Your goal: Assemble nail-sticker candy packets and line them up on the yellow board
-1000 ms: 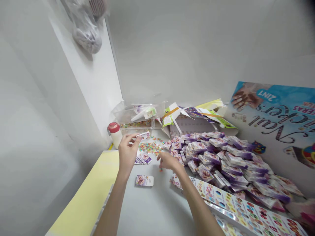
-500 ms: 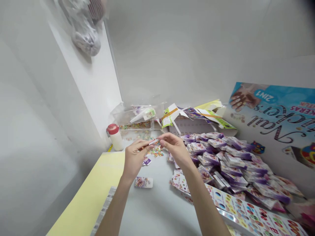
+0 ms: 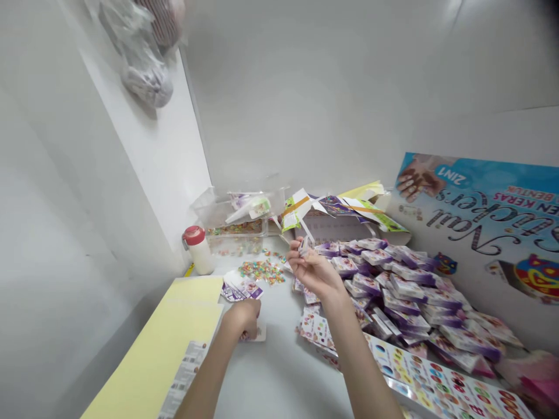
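**Q:** R hand's fingers?

**A:** R hand (image 3: 315, 274) is seen raised, thumb and forefinger pinched shut on a small white-and-purple slip (image 3: 303, 246); remaining fingers loosely curled. Slip is held near upright, long axis toward 12 o'clock, at hand's 11 o'clock.

**Q:** L hand?

**A:** L hand (image 3: 243, 318) is placed low, at R hand's 8 o'clock, fingers bent down over a printed card (image 3: 261, 333) on the white tabletop (image 3: 279, 378). Fingertips hidden; grip can't be told.

**Q:** Close by?

**A:** Fanned cards (image 3: 239, 288) are laid at L hand's 12 o'clock, multicoloured small pieces (image 3: 262, 270) just beyond. Red-capped white bottle (image 3: 198, 250) and clear plastic tub (image 3: 236, 212) are seen at approx. 10 o'clock from R hand. Heap of purple-and-white packets (image 3: 393, 285) lies at its 3 o'clock, sticker sheets (image 3: 437, 378) at 4 o'clock.

**Q:** Legible text?

**A:** On the upside-down blue poster (image 3: 476, 203), "2IN1", "Nail", "KERAS" and "BENTUK" are read. Slip's print too small to read.
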Demonstrator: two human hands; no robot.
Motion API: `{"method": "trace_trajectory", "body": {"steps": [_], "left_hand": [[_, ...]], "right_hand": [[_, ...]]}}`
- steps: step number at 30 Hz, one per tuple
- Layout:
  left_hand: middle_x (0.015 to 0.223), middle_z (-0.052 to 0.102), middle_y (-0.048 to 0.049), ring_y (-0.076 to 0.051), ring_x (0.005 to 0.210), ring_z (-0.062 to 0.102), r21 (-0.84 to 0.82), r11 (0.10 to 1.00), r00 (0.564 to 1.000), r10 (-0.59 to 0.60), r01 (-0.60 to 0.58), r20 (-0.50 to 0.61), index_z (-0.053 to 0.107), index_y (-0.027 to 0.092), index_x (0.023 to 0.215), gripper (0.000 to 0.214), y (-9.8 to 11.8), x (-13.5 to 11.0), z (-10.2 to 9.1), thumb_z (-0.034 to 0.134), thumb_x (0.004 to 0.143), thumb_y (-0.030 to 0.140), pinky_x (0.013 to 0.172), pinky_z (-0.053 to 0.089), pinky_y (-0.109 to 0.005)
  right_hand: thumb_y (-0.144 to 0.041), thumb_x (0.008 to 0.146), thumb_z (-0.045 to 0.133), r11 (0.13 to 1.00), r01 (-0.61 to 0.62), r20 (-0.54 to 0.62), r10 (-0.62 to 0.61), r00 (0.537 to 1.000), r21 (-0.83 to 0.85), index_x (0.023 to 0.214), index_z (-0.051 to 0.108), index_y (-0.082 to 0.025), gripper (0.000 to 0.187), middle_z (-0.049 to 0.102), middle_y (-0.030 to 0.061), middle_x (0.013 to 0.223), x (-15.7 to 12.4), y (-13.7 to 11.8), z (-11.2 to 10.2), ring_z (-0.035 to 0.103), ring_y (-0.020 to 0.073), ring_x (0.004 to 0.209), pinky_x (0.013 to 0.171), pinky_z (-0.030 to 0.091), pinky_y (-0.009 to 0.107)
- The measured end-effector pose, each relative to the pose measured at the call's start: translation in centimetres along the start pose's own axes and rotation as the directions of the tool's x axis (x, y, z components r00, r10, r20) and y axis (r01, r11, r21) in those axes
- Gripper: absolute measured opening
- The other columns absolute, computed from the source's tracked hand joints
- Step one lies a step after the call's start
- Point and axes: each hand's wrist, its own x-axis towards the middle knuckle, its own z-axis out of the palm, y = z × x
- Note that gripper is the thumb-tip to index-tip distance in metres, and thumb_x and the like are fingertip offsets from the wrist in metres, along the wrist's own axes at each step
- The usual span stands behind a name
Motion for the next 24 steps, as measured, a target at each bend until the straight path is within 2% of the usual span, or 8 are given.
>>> {"method": "trace_trajectory", "body": {"steps": [3,8,12,16,18,20,22,24], "left_hand": [[0.079,0.071,-0.0070,-0.025,0.063,0.066,0.019,0.999,0.999,0.031,-0.031,0.041,0.061,0.018,0.088,0.043,0.0,0.8,0.3,0.068,0.045,0.012,0.051,0.046,-0.028],[0.111,0.064,-0.0148,-0.031,0.082,0.066,0.064,0.995,0.996,0.080,-0.082,0.037,0.063,0.018,0.091,0.056,0.6,0.9,0.5,0.078,0.037,0.020,0.058,0.049,-0.031],[0.112,0.063,-0.0183,-0.033,0.092,0.065,0.067,0.994,0.996,0.082,-0.083,0.023,0.064,0.015,0.094,0.044,1.7,0.8,1.0,0.070,0.051,0.018,0.067,0.049,-0.034],[0.128,0.051,-0.0245,-0.037,0.117,0.050,0.026,0.997,0.997,0.072,-0.071,-0.035,0.053,0.010,0.119,0.056,2.7,1.0,1.5,0.063,0.065,0.025,0.084,0.045,-0.040],[0.133,0.046,-0.0258,-0.039,0.123,0.043,-0.003,0.997,0.996,0.073,-0.073,-0.050,0.048,0.009,0.124,0.073,3.0,1.2,1.7,0.072,0.057,0.029,0.088,0.043,-0.041],[0.132,0.046,-0.0269,-0.042,0.122,0.043,-0.032,0.996,0.995,0.076,-0.079,-0.063,0.048,0.008,0.123,0.083,3.1,1.3,1.8,0.078,0.046,0.021,0.087,0.044,-0.041],[0.124,0.053,-0.0249,-0.040,0.115,0.050,-0.070,0.992,0.991,0.101,-0.108,-0.088,0.054,0.009,0.116,0.071,3.0,1.2,1.7,0.074,0.048,0.014,0.084,0.045,-0.039],[0.110,0.062,-0.0179,-0.033,0.100,0.059,-0.123,0.977,0.979,0.160,-0.176,-0.129,0.058,0.012,0.106,0.047,2.9,0.8,1.1,0.066,0.059,0.015,0.078,0.046,-0.035]], "right_hand": [[0.005,0.052,0.052,0.999,-0.022,0.047,0.021,0.999,0.030,0.077,0.055,-0.022,0.037,0.055,-0.0022,0.079,-0.3,0.0,0.4,0.046,0.0065,0.059,0.045,0.042,0.011],[0.005,0.055,0.052,1.000,0.000,0.059,0.001,0.998,-0.031,0.080,0.053,-0.023,0.037,0.054,-0.0022,0.078,-0.1,0.3,0.5,0.046,0.0069,0.060,0.045,0.042,0.011],[0.002,0.057,0.061,0.999,0.002,0.040,0.000,0.999,-0.034,0.079,0.055,-0.022,0.034,0.055,-0.0022,0.077,0.2,0.5,-0.1,0.048,0.0071,0.061,0.047,0.044,0.013],[-0.002,0.059,0.068,0.997,0.014,0.017,-0.013,1.000,-0.078,0.081,0.058,-0.022,0.031,0.057,-0.0020,0.076,0.6,0.5,-0.8,0.050,0.0080,0.062,0.049,0.044,0.015],[-0.004,0.061,0.070,0.994,0.024,0.006,-0.023,1.000,-0.108,0.082,0.060,-0.022,0.030,0.057,-0.0017,0.077,0.8,0.6,-1.1,0.050,0.0087,0.062,0.050,0.043,0.017],[-0.006,0.061,0.072,0.993,0.025,-0.024,-0.028,0.999,-0.114,0.083,0.061,-0.022,0.030,0.058,-0.0014,0.078,0.9,0.6,-1.4,0.050,0.0091,0.061,0.050,0.043,0.019],[-0.007,0.060,0.074,0.992,0.035,-0.062,-0.042,0.997,-0.117,0.083,0.062,-0.023,0.031,0.059,-0.0018,0.078,0.9,0.7,-1.5,0.050,0.0090,0.061,0.051,0.042,0.020],[-0.009,0.058,0.077,0.989,0.060,-0.088,-0.072,0.994,-0.137,0.083,0.063,-0.023,0.032,0.059,-0.0029,0.076,0.9,0.8,-1.5,0.050,0.0082,0.060,0.053,0.042,0.019]]}}
